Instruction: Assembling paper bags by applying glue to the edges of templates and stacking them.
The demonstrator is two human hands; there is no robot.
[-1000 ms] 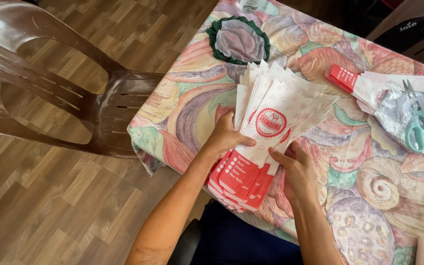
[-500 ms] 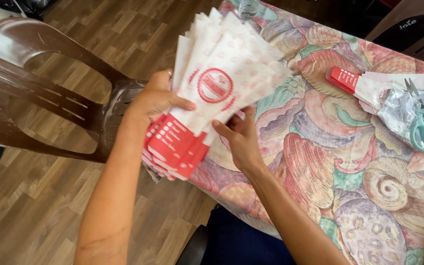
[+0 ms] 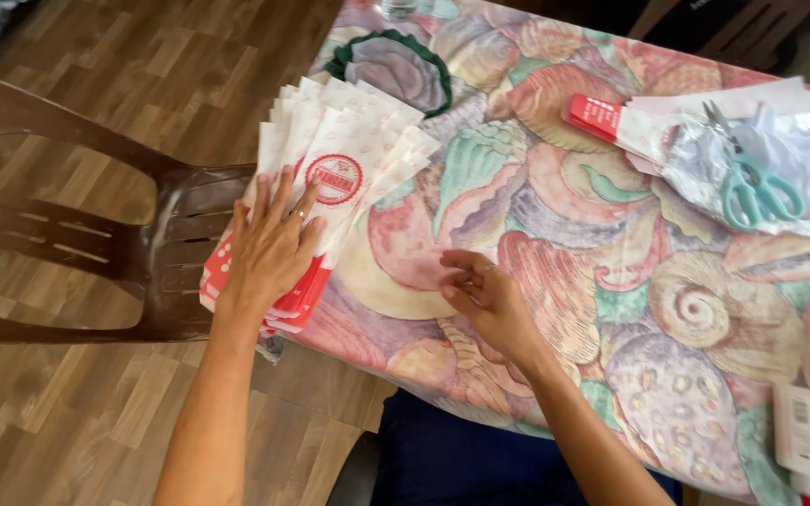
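Note:
A fanned stack of white paper bags (image 3: 335, 155) with red ends and a round red emblem lies at the left edge of the table, partly over the brown plastic chair. My left hand (image 3: 272, 245) lies flat on the stack, fingers spread, pressing it down. My right hand (image 3: 487, 298) rests on the shell-patterned tablecloth (image 3: 611, 281) a little to the right of the stack, fingers loosely curled, holding nothing.
A brown plastic chair (image 3: 77, 244) stands to the left on the wooden floor. At the back right lie teal scissors (image 3: 752, 187) on crumpled white and clear wrapping, beside another red-ended bag (image 3: 597, 117). A white tube (image 3: 803, 436) lies at the right edge.
The stack was held up in both hands; now it lies down at the table's left edge. My left hand presses it flat, and my right hand has let go and moved right.

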